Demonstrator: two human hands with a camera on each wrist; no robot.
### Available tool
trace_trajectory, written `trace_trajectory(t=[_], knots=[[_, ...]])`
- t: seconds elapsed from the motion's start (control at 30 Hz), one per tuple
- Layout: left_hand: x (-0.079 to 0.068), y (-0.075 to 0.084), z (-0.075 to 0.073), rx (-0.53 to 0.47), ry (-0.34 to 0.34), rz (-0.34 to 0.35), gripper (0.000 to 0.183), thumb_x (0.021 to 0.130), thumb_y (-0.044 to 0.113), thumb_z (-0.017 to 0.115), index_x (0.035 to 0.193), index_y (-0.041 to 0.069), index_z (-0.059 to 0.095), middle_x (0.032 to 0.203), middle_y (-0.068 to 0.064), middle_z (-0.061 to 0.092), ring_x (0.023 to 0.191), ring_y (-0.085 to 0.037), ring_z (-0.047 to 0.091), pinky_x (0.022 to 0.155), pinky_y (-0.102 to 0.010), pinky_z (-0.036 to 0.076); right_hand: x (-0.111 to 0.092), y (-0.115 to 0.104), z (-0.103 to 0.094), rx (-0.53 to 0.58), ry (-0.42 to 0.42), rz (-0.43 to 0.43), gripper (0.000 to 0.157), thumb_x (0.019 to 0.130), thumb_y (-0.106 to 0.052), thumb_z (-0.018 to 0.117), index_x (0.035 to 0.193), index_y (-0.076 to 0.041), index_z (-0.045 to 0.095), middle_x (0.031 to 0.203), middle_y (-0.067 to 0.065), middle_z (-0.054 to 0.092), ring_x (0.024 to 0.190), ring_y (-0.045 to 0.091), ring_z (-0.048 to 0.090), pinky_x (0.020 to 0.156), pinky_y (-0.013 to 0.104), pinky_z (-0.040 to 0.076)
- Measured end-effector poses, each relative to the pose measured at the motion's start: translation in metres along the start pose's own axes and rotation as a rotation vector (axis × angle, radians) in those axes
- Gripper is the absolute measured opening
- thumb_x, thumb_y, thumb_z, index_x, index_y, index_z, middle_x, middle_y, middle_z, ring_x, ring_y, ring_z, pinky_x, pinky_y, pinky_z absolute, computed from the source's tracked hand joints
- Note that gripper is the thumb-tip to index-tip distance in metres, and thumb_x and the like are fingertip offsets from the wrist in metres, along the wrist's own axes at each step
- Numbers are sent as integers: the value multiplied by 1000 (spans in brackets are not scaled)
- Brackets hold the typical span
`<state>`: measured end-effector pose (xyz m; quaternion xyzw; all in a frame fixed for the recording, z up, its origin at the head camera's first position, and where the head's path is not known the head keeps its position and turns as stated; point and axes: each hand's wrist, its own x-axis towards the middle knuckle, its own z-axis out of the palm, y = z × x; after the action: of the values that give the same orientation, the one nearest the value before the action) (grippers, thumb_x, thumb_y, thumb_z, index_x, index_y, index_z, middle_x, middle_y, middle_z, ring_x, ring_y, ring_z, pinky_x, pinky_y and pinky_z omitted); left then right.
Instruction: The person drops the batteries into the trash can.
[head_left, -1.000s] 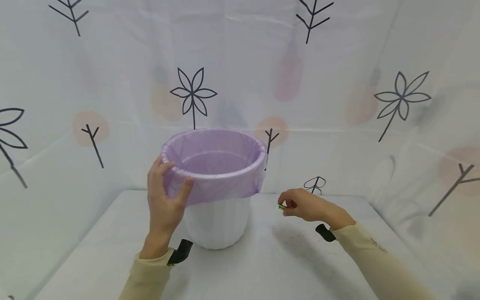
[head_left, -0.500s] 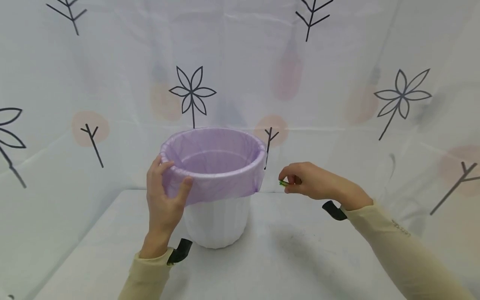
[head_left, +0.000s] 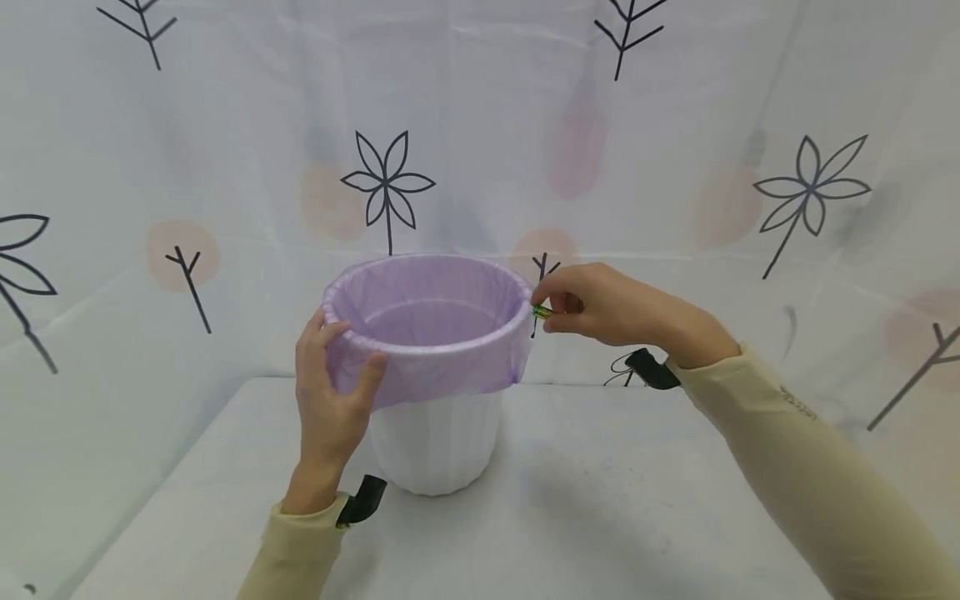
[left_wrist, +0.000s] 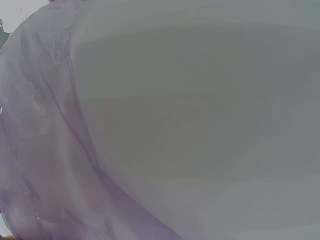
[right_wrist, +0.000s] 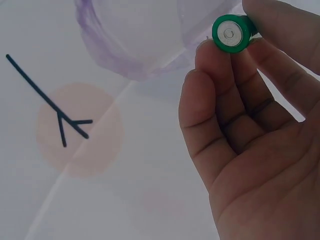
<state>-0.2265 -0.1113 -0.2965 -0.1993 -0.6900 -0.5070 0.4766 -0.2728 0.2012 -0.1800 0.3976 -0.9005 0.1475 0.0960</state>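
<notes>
A white ribbed trash can (head_left: 438, 446) stands upright, lined with a purple trash bag (head_left: 450, 367) folded over its rim. My left hand (head_left: 330, 408) grips the can's near-left rim through the bag, fingers over the edge and thumb on the outer side. Just off the right side of the rim, my right hand (head_left: 611, 308) pinches a small green battery (right_wrist: 230, 33) between thumb and fingers. The battery's flat silver end faces the right wrist camera. In the left wrist view the bag's hanging edge (left_wrist: 55, 135) and the white can wall fill the picture.
The can rests on a white-covered table (head_left: 585, 500). Behind it hangs a white curtain (head_left: 480, 167) printed with dark flowers, twigs and pale pink spots, and it runs along both sides.
My right hand has risen from low over the table and come left to the can's rim, carrying the battery. The left hand and the can stay in place.
</notes>
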Motion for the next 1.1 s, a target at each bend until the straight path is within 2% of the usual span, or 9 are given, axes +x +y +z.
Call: trace_trajectory(t=[0.13,0.27,0.4,0.53,0.77,1.1], knots=[[-1,-15,1,18,-1,-3,49,78,8,72,121,-2,51,142,-21,39,129,-34,37,98,-56,33,16,-9,-1,-8,15,-57,18,87,-13,69,106,-14,67,74,-4,54,69,12,51,69,30,45],[-4,-35,1,24,-4,-13,52,78,14,75,124,2,52,146,-10,39,131,-24,37,99,-52,34,33,-16,1,-19,25,-105,17,87,-12,68,103,-15,67,72,-5,54,67,11,51,68,29,45],[-5,-41,1,16,-6,-11,53,78,16,76,125,5,53,146,-6,39,130,-21,37,98,-51,34,50,-19,5,-9,28,-112,17,85,-11,69,102,-14,67,72,-3,55,67,12,51,68,29,45],[-4,-36,1,17,-2,2,52,78,13,75,124,2,53,145,-11,39,130,-25,38,97,-52,35,66,-22,9,9,8,-81,17,86,-13,70,102,-13,67,74,-1,57,68,13,52,68,31,45],[0,-4,1,-5,14,2,47,79,8,71,120,-5,50,140,-25,39,126,-39,38,98,-56,33,89,-23,19,19,-62,16,17,87,-15,69,104,-14,66,77,1,58,73,15,52,69,30,44],[0,0,1,-3,9,3,47,80,9,71,120,-3,50,140,-24,39,126,-39,38,97,-57,34,108,-19,38,26,-114,76,21,86,-18,69,107,-14,67,80,2,58,76,16,53,70,30,44]])
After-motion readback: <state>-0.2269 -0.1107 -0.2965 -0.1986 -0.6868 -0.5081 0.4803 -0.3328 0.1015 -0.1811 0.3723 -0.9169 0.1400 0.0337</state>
